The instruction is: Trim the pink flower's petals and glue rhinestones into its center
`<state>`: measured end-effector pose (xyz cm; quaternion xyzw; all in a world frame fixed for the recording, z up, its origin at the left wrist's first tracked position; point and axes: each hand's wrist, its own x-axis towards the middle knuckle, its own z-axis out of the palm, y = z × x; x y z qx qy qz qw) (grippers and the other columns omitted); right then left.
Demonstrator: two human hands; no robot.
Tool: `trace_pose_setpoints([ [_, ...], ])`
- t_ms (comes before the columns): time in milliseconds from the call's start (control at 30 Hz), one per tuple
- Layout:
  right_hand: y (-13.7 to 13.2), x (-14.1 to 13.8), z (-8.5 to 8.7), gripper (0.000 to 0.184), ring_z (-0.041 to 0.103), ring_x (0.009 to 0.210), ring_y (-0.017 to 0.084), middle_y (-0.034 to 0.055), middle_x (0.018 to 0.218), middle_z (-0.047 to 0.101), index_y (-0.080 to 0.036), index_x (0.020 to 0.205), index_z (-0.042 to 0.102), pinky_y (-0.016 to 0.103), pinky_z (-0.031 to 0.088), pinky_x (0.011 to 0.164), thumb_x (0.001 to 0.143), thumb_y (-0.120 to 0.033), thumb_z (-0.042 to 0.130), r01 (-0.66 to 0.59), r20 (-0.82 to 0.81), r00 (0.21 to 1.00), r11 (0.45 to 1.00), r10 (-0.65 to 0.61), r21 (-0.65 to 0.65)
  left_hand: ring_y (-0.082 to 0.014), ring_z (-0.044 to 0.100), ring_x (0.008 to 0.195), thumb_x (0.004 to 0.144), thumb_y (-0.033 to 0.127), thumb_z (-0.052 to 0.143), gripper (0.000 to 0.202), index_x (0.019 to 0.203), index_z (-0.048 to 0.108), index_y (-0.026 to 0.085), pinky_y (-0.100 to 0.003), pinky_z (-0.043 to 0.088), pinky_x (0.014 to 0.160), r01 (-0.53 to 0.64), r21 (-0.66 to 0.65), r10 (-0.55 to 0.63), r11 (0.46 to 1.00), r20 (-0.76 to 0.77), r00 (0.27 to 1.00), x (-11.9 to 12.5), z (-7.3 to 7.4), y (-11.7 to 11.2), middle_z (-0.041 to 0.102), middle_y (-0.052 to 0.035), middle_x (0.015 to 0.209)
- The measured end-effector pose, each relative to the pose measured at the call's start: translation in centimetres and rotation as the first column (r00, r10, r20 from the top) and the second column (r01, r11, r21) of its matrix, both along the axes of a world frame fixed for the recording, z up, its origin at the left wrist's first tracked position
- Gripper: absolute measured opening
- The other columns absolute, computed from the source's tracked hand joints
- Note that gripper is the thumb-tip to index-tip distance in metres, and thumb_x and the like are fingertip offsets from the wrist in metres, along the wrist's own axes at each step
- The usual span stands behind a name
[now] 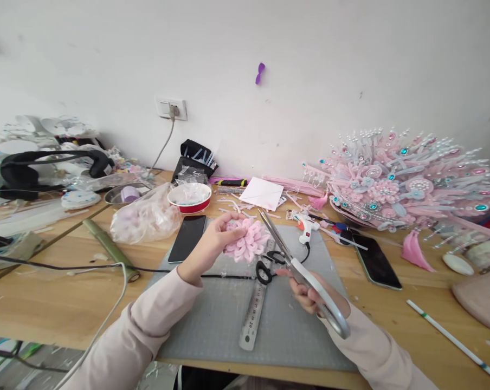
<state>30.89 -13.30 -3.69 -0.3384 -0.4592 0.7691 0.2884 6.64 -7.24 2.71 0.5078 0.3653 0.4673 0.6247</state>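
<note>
A broad, pale-brown wooden table runs right across, and look at the right end: a big pink, white and pale-blue beaded ornament, bristling with pearl-tipped spikes! In the middle, a flat grey rectangular cutting mat. Off to the left, a crumpled clear plastic bag.

Now the hands! The right hand, over the mat, has its fingers curled around long metal scissors with a grey-white handle, one finger poking out, blades tilted up and slightly parted. Tips just beside the flower! The left hand has thumb and fingers pinching that flower's left edge.

Below, a silver metal ruler slants along the mat. A black rectangular phone lies left of the left hand; behind it, a round red-and-white bowl. And there it is, held up above the mat between the hands: the fluffy pink layered flower! Smaller again, black ring handles rest over the ruler.
</note>
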Motion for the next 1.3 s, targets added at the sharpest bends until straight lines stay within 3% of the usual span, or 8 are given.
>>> trace_pose_setpoints([
  [233, -0.2, 0.1, 0.7, 0.070, 0.017, 0.036, -0.002, -0.0109, 0.058, 0.034, -0.018, 0.106, 0.059, 0.012, 0.013, 0.028, 0.048, -0.054, 0.076, -0.003, 0.013, 1.000, 1.000, 0.003, -0.010, -0.0088, 0.056, 0.053, 0.063, 0.028, 0.069, 0.034, 0.092, 0.056, 0.019, -0.018, 0.040, 0.050, -0.005, 0.045, 0.008, 0.999, -0.072, 0.997, -0.2, -0.1, 0.2, 0.062, 0.0033, 0.069],
  [500, 0.2, 0.4, -1.3, 0.065, 0.024, 0.033, 0.000, -0.0116, 0.053, 0.037, -0.016, 0.114, 0.053, 0.013, 0.017, 0.028, 0.058, -0.042, 0.073, 0.061, 0.075, 0.996, 0.995, -0.055, -0.084, -0.0074, 0.050, 0.049, 0.064, 0.029, 0.068, 0.033, 0.092, 0.056, 0.018, -0.017, 0.033, 0.046, -0.011, 0.072, 0.024, 0.997, -0.173, 0.985, -0.3, -0.1, 0.3, 0.057, 0.0046, 0.064],
  [700, 0.7, 0.6, -1.8, 0.053, 0.030, 0.031, 0.003, -0.0114, 0.048, 0.039, -0.014, 0.113, 0.052, 0.015, 0.021, 0.028, 0.069, -0.042, 0.063, 0.077, 0.106, 0.993, 0.979, -0.058, -0.191, -0.0066, 0.047, 0.047, 0.064, 0.030, 0.067, 0.033, 0.092, 0.055, 0.018, -0.017, 0.032, 0.045, 0.004, 0.078, 0.010, 0.997, -0.183, 0.983, -0.3, 0.0, 0.2, 0.056, 0.0052, 0.063],
  [833, 0.8, 0.7, -2.0, 0.055, 0.029, 0.029, 0.002, -0.0117, 0.047, 0.041, -0.013, 0.111, 0.053, 0.015, 0.023, 0.028, 0.064, -0.037, 0.069, 0.059, 0.087, 0.995, 0.987, -0.046, -0.148, -0.0071, 0.050, 0.049, 0.064, 0.030, 0.068, 0.032, 0.091, 0.055, 0.018, -0.018, 0.034, 0.047, 0.013, 0.081, 0.001, 0.997, -0.175, 0.985, -0.3, 0.1, 0.2, 0.058, 0.0049, 0.065],
  [1100, -0.4, -0.3, 0.4, 0.059, 0.024, 0.031, 0.001, -0.0107, 0.048, 0.040, -0.014, 0.108, 0.056, 0.015, 0.020, 0.028, 0.060, -0.043, 0.073, 0.072, 0.123, 0.990, 0.997, -0.070, -0.012, -0.0064, 0.049, 0.047, 0.063, 0.029, 0.067, 0.032, 0.090, 0.055, 0.017, -0.017, 0.034, 0.045, 0.010, 0.059, 0.000, 0.998, -0.161, 0.987, -0.1, 0.4, 0.0, 0.057, 0.0056, 0.062],
  [1300, -0.5, -0.6, 1.1, 0.060, 0.022, 0.031, 0.000, -0.0113, 0.048, 0.037, -0.014, 0.105, 0.056, 0.014, 0.020, 0.028, 0.057, -0.045, 0.075, 0.069, 0.105, 0.992, 0.997, -0.066, -0.025, -0.0076, 0.051, 0.047, 0.062, 0.028, 0.068, 0.032, 0.089, 0.056, 0.017, -0.017, 0.034, 0.044, 0.008, 0.027, -0.004, 1.000, -0.150, 0.989, -0.1, 0.6, 0.0, 0.057, 0.0057, 0.059],
])
